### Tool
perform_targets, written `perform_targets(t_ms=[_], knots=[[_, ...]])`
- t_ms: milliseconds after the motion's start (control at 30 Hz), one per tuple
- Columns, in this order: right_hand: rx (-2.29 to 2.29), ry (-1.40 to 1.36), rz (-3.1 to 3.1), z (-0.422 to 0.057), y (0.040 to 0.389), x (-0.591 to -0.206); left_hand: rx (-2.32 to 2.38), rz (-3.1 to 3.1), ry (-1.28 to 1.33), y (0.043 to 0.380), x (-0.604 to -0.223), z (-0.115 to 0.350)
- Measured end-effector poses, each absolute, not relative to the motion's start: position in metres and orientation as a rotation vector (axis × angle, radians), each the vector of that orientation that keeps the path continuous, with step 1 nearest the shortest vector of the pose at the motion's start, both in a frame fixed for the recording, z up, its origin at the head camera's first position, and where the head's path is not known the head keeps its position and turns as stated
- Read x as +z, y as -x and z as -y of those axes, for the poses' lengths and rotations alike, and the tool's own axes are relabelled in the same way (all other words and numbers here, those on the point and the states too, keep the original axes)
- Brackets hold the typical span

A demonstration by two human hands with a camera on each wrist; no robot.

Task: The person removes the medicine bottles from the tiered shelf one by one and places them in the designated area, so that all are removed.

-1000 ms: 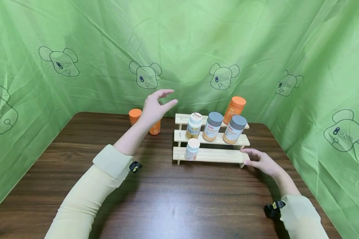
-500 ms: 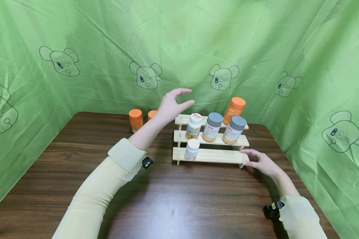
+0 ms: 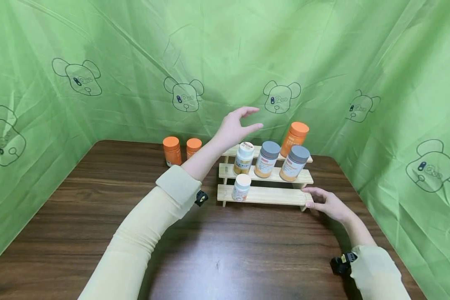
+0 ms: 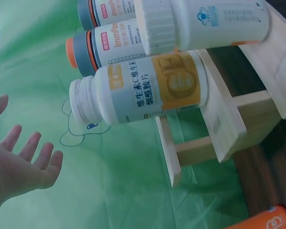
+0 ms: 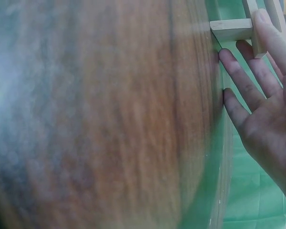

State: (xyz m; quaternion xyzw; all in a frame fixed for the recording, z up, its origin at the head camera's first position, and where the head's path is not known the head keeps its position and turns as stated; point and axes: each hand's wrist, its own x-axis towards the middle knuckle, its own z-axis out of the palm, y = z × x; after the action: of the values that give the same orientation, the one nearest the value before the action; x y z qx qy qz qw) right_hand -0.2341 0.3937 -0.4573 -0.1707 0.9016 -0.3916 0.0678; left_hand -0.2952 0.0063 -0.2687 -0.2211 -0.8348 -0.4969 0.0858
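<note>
Green cloth [image 3: 225, 50] with cartoon animal heads on it hangs around a dark wooden table [image 3: 217, 246].

Head cam first: a three-step wooden rack [image 3: 277, 195] sits toward the back, long side running left to right. On its middle step I've got a gold-label white bottle [image 3: 243, 160] and two grey-lidded jars [image 3: 266, 160], all upright. A tall orange bottle [image 3: 293, 140] stands up at the right of the top step, and a small white bottle [image 3: 241, 188] is at the left of the bottom one. Two more orange bottles [image 3: 172, 152] stand on the table, left of the rack. My left hand [image 3: 236, 127] is up above the rack holding nothing, thumb and fingers apart with the gap facing right. The tall orange bottle is off that way, long axis upright, and I'd call the left hand the nearer one. That's the relation to watch, imo.

Left wrist cam is turned sideways, so the bottles look like they're lying down. Fingers are spread, well clear of the gold-label one.

Right wrist cam's mostly blurry wood, but my right hand [image 5: 264, 102] pinches the rack's end, thumb [image 5: 272, 40] on one side, fingers on the other.
</note>
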Motion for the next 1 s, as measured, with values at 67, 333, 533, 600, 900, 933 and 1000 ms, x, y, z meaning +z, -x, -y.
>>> perform_targets(t_ms=[67, 333, 533, 600, 900, 933, 1000], knots=[[-1.189, 0.517, -2.714, -0.394, 0.234, -0.458, -1.494, 2.497, 0.670, 0.299, -0.269, -0.011], [-1.193, 0.526, -2.712, -0.394, 0.235, -0.458, -1.511, 2.528, 0.738, 0.310, -0.269, -0.031], [-1.209, 0.528, -2.706, -0.395, 0.234, -0.456, -1.497, 2.547, 0.817, 0.318, -0.263, -0.048], [-1.218, 0.531, -2.705, -0.396, 0.234, -0.456, -1.486, 2.564, 0.837, 0.320, -0.263, -0.054], [-1.198, 0.529, -2.715, -0.395, 0.235, -0.458, -1.428, 2.616, 0.913, 0.332, -0.263, -0.072], [-1.189, 0.530, -2.719, -0.395, 0.235, -0.458, -1.432, 2.623, 0.915, 0.333, -0.263, -0.074], [-1.183, 0.529, -2.719, -0.394, 0.235, -0.458, -1.431, 2.633, 0.923, 0.335, -0.262, -0.076]])
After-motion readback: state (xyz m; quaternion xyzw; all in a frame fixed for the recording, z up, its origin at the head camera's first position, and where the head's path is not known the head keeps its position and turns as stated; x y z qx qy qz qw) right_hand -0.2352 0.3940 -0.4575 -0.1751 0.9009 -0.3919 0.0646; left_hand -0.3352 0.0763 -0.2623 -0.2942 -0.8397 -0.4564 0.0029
